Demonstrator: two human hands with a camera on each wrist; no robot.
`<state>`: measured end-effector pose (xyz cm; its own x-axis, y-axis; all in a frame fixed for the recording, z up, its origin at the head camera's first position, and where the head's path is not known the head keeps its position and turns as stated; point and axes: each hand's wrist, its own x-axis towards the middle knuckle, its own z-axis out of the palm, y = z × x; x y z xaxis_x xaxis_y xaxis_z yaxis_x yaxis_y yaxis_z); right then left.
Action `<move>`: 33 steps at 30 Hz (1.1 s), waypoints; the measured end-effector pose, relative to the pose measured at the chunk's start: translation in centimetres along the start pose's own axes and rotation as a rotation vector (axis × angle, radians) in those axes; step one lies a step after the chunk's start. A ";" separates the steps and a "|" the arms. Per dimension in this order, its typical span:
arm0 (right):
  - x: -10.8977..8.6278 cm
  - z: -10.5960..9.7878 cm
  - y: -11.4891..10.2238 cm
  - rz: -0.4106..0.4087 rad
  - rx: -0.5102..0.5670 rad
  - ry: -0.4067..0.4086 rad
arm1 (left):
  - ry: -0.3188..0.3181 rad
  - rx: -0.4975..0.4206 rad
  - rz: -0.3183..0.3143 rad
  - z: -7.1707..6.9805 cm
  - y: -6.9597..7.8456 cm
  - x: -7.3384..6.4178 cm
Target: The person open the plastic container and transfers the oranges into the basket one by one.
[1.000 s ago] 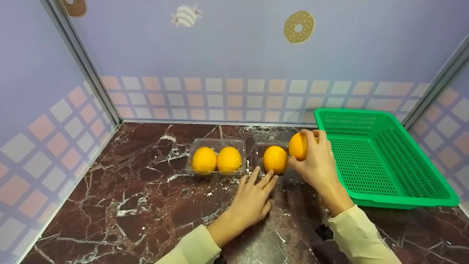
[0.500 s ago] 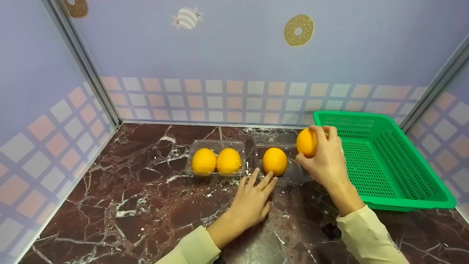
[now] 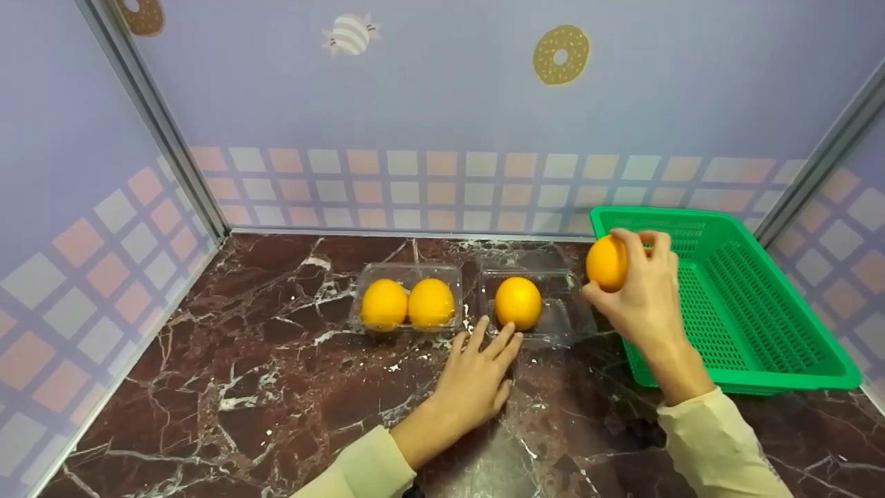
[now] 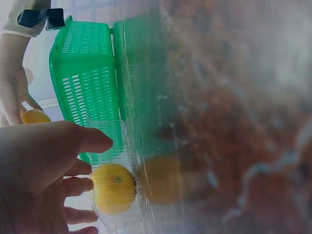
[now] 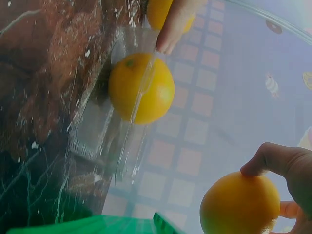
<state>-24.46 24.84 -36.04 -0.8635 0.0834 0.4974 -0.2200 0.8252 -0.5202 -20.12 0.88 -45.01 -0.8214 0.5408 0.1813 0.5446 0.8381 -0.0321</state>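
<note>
My right hand [image 3: 643,294] grips an orange [image 3: 607,263] between thumb and fingers, raised over the left rim of the green basket [image 3: 788,382]. In the right wrist view the held orange [image 5: 240,204] shows at the lower right. My left hand [image 3: 473,377] lies with fingers spread, its fingertips right at the front edge of a clear plastic box [image 3: 556,321]. One orange [image 3: 518,303] sits in the left half of that box. In the left wrist view the boxed orange [image 4: 114,189] shows through the clear wall, just beyond the left fingertips.
A second clear plastic box [image 3: 409,270] stands to the left, with one orange [image 3: 384,305] and another orange [image 3: 431,303] side by side in it. Dark red marbled table [image 3: 228,387] lies underneath. Patterned panels [image 3: 442,104] close off the back and sides.
My right hand has carried its orange up and to the right, from over the right half of the box to the basket's left rim. The left hand has stayed in place.
</note>
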 end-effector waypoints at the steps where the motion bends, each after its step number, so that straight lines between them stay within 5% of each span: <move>1: 0.0 -0.2 0.2 0.002 -0.002 0.001 | -0.001 -0.005 0.002 0.0 0.0 0.0; 19: 0.2 -2.6 3.8 0.093 -0.031 -0.066 | -0.019 0.007 0.002 0.1 -0.3 0.0; 33: -0.4 -3.9 6.9 0.153 -0.049 -0.234 | -0.031 -0.013 0.010 0.0 -0.7 0.0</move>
<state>-23.82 32.66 -37.13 -0.9676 0.0825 0.2385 -0.0615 0.8396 -0.5397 -20.53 0.33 -45.01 -0.8210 0.5509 0.1500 0.5544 0.8320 -0.0208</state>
